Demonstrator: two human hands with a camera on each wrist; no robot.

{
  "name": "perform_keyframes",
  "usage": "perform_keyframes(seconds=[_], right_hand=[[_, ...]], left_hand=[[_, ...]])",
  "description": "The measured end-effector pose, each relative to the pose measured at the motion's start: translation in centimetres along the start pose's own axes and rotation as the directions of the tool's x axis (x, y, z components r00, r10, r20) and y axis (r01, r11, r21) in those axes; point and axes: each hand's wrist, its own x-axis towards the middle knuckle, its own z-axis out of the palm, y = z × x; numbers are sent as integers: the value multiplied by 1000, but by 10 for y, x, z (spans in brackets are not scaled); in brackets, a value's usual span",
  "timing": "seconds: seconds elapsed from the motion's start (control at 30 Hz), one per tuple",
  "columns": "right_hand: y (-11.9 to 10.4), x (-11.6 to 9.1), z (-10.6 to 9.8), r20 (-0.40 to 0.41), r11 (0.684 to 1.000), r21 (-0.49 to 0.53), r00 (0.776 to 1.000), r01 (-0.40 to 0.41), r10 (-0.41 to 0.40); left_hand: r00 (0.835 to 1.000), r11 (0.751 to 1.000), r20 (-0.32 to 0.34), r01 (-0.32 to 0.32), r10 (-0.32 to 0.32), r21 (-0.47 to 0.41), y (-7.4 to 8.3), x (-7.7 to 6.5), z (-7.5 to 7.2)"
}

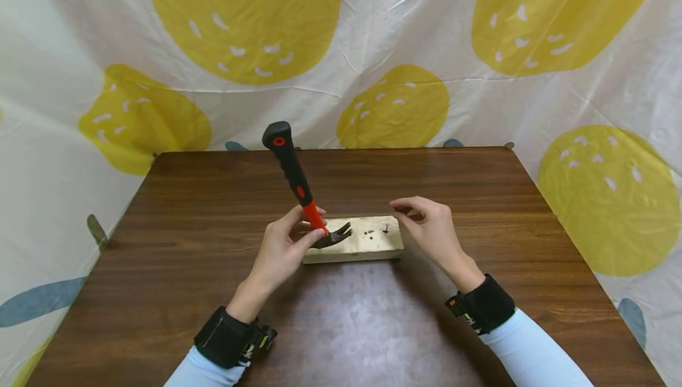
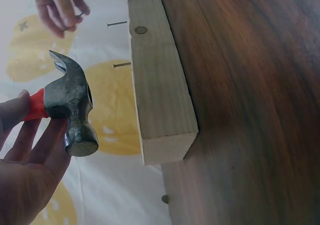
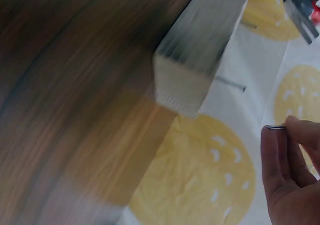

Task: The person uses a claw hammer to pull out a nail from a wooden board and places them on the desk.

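My left hand [image 1: 279, 254] grips a claw hammer [image 1: 290, 165] low on its red neck, close to the head. The black handle points upward, and the steel head [image 2: 72, 92] hangs over the left part of a pale wood block [image 1: 354, 255]. Between thumb and fingertips, my right hand [image 1: 434, 230] pinches a nail [image 3: 275, 127], off the block's right end. One nail [image 1: 386, 228] stands upright in the block near that end. In the left wrist view, a second nail [image 2: 122, 64] sticks out farther along, nearer the hammer.
Several small dark marks [image 1: 369, 234] show on the block's top. The block lies on a brown wood-grain table [image 1: 240, 186]. Behind and beside it hangs a white sheet [image 1: 298, 109] with yellow fruit prints.
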Motion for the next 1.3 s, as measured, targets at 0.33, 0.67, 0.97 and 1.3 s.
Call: perform_keyframes(seconds=[0.33,0.67,0.97,1.3], right_hand=[[22,-6,-21,117,952,-221,964,-210,240],[53,-9,-45,190,874,-395,905,-284,380],[75,-11,-59,229,827,-447,851,-340,473],[99,-14,-64,209,755,-482,779,-445,592]], left_hand=[[1000,999,-5,-22,23,49,-6,0,-4],[1000,995,-20,-12,14,101,-11,-1,-7],[1000,992,-19,1,1,129,-13,1,-9],[1000,990,-25,13,-10,141,-15,0,-12]])
